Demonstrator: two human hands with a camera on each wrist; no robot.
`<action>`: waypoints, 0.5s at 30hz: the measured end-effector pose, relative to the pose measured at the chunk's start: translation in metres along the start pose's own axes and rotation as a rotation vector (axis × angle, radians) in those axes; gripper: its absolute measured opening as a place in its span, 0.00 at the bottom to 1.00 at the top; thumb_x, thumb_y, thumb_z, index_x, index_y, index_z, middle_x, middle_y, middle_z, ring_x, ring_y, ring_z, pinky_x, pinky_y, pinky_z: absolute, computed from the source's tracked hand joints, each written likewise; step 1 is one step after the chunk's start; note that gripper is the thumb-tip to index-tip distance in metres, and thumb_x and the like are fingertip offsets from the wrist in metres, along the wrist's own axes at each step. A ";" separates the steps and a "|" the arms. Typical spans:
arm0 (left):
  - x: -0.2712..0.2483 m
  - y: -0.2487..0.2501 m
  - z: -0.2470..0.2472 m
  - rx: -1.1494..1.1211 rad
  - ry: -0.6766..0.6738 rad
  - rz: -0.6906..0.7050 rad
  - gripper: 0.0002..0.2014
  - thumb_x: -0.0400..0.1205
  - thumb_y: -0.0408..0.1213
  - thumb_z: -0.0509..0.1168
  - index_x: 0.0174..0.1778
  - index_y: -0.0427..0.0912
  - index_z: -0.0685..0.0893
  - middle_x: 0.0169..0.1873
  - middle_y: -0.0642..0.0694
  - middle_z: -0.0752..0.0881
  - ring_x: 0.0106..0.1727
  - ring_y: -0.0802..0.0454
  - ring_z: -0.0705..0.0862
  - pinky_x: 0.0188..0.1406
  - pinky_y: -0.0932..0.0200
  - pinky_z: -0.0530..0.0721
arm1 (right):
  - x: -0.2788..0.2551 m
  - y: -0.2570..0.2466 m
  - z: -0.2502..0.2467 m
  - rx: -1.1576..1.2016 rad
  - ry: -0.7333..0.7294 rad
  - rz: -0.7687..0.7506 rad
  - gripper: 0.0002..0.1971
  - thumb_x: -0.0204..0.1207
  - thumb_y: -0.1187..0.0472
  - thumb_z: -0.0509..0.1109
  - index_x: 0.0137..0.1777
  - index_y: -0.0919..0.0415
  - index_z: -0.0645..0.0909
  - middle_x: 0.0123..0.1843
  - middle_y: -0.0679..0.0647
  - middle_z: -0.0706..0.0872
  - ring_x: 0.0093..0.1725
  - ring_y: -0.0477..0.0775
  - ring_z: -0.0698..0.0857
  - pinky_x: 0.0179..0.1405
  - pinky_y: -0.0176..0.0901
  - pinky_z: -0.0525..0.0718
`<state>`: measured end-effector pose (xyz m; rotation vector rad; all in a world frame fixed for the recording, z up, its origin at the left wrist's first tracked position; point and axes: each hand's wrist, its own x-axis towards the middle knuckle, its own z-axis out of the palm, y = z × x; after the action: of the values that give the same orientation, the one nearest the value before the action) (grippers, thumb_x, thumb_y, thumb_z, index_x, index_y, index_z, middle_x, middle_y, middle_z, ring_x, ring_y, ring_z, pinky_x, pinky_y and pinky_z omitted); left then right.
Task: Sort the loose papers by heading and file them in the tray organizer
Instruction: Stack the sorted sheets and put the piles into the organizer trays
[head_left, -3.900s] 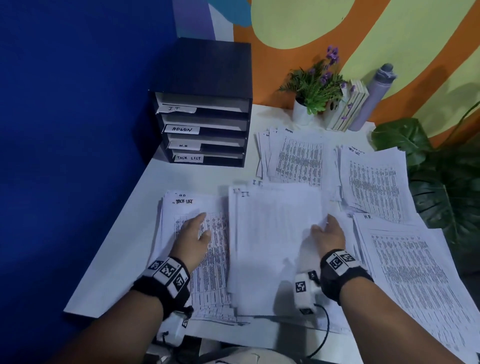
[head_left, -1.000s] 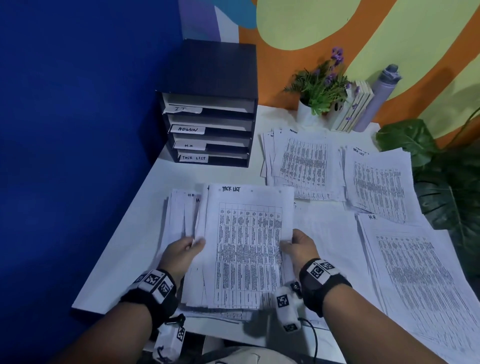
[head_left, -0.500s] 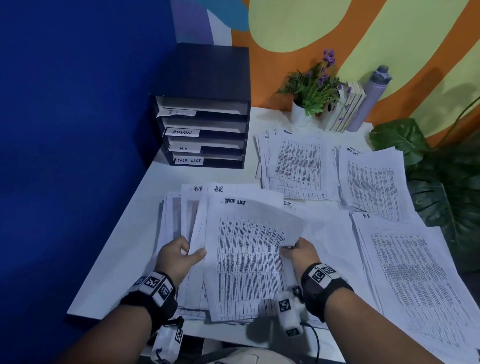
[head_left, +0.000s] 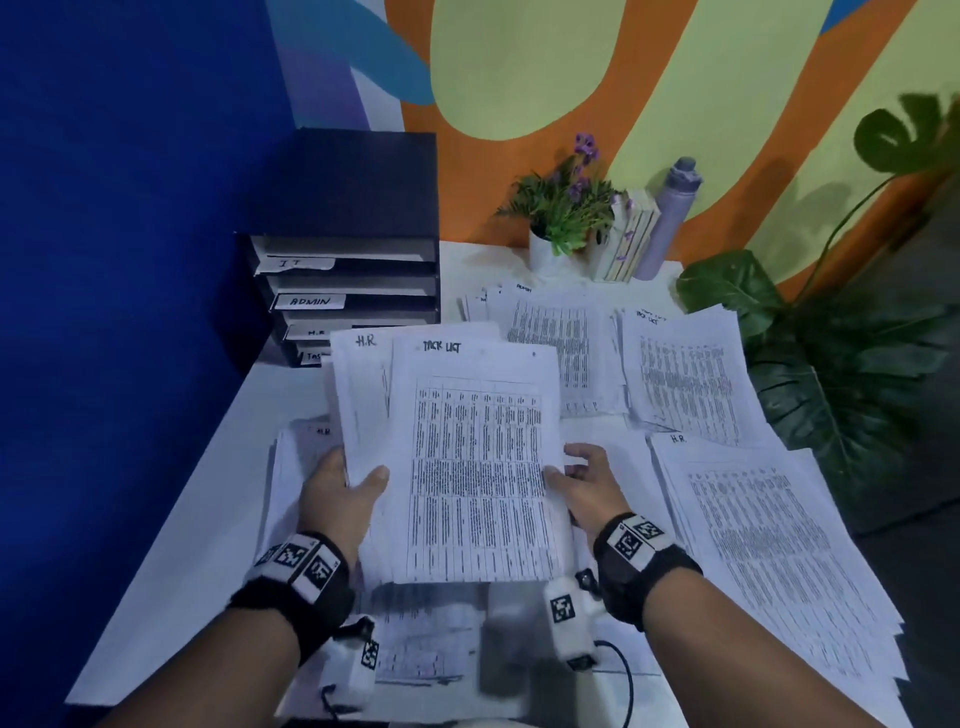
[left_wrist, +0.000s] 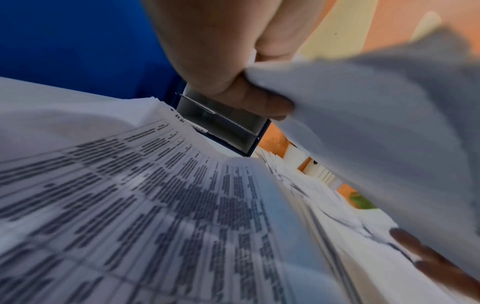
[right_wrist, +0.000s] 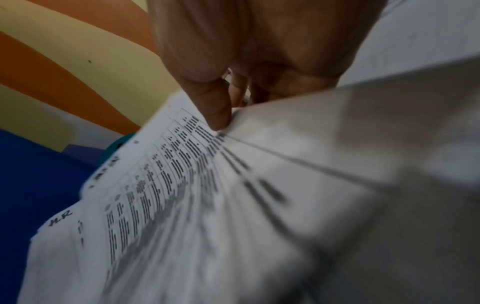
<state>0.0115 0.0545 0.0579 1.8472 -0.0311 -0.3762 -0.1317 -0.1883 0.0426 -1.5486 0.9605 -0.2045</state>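
I hold a stack of printed papers (head_left: 475, 457) lifted off the table, its top sheet headed "TASK LIST" and an "H.R." sheet (head_left: 361, 384) fanned out behind it. My left hand (head_left: 343, 493) grips the stack's left edge, thumb on top. My right hand (head_left: 584, 483) pinches its right edge (right_wrist: 221, 127). The dark tray organizer (head_left: 353, 249) stands at the back left with slots labelled IT, ADMIN, H.R. and TASK LIST; the lifted papers cover part of its lowest labels. More papers (left_wrist: 130, 195) lie under the stack on the table.
Sorted piles lie on the white table (head_left: 218, 499): an ADMIN pile (head_left: 556, 353), a task list pile (head_left: 680, 384) and an H.R. pile (head_left: 763, 545). A potted plant (head_left: 561, 218), books and a bottle (head_left: 670, 218) stand at the back. A large-leafed plant (head_left: 852, 374) is at the right.
Both hands have raised the stack off the table and tilted it up towards me. Its top now overlaps the organizer's lower slots in the head view.
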 end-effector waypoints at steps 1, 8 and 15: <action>0.002 0.003 0.004 -0.016 0.009 -0.002 0.11 0.81 0.32 0.71 0.55 0.50 0.84 0.50 0.52 0.89 0.53 0.47 0.88 0.59 0.49 0.85 | -0.002 0.000 -0.002 -0.026 0.002 -0.024 0.15 0.79 0.60 0.71 0.61 0.53 0.70 0.50 0.54 0.78 0.44 0.51 0.80 0.43 0.43 0.80; 0.001 0.011 0.036 0.244 -0.075 0.054 0.15 0.83 0.30 0.65 0.65 0.47 0.80 0.52 0.53 0.85 0.51 0.49 0.84 0.46 0.62 0.79 | 0.002 0.002 -0.019 -0.163 0.113 -0.173 0.13 0.78 0.72 0.63 0.47 0.53 0.83 0.51 0.48 0.85 0.41 0.47 0.83 0.33 0.24 0.78; 0.001 0.018 0.056 0.212 0.025 0.046 0.13 0.83 0.32 0.65 0.62 0.48 0.81 0.54 0.49 0.88 0.54 0.44 0.86 0.59 0.48 0.84 | 0.018 0.007 -0.047 -0.519 -0.039 -0.150 0.18 0.75 0.76 0.60 0.49 0.54 0.84 0.58 0.51 0.84 0.56 0.52 0.84 0.45 0.31 0.77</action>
<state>-0.0003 -0.0036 0.0601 2.0567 -0.0994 -0.3279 -0.1531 -0.2344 0.0407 -2.0947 0.9093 -0.0276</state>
